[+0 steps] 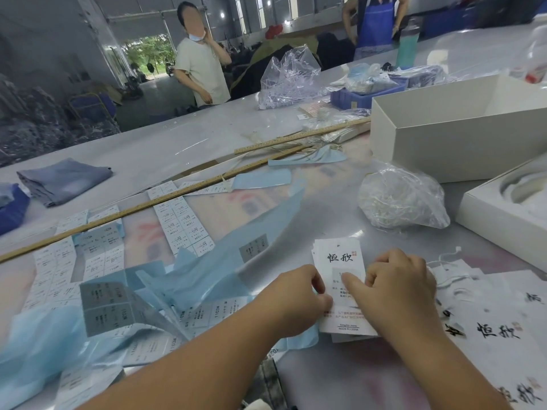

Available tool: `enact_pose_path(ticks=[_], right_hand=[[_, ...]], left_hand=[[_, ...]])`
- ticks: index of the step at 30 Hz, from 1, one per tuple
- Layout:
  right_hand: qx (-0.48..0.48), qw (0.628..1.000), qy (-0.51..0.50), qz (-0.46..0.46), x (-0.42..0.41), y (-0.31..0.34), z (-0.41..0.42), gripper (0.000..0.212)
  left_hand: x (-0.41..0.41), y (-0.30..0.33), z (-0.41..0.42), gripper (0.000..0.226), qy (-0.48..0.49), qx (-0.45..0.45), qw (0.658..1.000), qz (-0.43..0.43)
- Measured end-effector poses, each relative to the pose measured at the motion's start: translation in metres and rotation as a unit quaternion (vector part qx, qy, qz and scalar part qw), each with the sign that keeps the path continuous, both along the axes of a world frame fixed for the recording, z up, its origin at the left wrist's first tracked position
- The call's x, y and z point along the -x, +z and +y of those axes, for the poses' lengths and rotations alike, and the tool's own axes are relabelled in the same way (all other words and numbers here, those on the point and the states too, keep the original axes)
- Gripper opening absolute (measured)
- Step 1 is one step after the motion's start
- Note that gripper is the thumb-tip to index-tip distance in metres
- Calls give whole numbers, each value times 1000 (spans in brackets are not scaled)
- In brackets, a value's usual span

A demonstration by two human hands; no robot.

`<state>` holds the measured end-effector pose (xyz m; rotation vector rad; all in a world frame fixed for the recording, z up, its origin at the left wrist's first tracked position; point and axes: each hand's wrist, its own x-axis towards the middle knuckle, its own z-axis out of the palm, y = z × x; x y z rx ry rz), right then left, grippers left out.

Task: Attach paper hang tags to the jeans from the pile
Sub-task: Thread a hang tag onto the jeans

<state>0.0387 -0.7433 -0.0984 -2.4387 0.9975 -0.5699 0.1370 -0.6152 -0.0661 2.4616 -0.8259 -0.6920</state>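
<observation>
1. Two hands work on one stack of paper tags point(340, 279) that lies flat on the counter point(189, 143), so the counter can hold the tags steady.
2. The left hand point(291, 303) has curled fingers that pinch the left edge of the top tag. I think it keeps the stack from sliding.
3. The right hand point(398, 284) sits on the right side of the stack. Its thumb point(353, 287) presses flat on a small grey sticker on the top tag, and the other fingers are curled. It looks like it is rubbing the sticker down so it stays stuck.
4. Sheets of small stickers point(183, 223) lie to the left of the stack, close enough to reach. Blue backing paper point(225, 261) lies just left of the stack, loose and crumpled, likely peeled off and pushed aside.
5. More tags with white strings point(447, 273) are spread just right of the stack, probably the finished ones.
6. A clear bag of strings point(399, 199) sits behind the stack, within reach for tying.
7. Folded jeans point(63, 180) wait far to the left of the stack. No tag is on them yet, so the tag job is at an early step.
8. Two long wooden rulers point(154, 202) lie behind the stack, across the sticker sheets.
</observation>
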Motion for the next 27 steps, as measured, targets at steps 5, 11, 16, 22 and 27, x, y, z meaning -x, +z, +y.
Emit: enact_pose_path(ticks=[5,11,16,22,27], right_hand=[[33,999,-15,-18,-1,5,1,37],[39,998,-40,-5,-5,6,2,60],[-16,1000,7,7,-4,4,4,63],[-54,998,-14,31,-2,6,6,47],[-41,999,-11,13,0,12,3,39]], left_hand=[[0,0,0,18,-13,-7,1000,-15],[0,1,0,17,-20,-14,999,-21],[0,0,0,16,-22,-18,999,-46],[0,3,3,26,-8,-19,999,-49],[2,1,3,38,-1,-36,999,-32]])
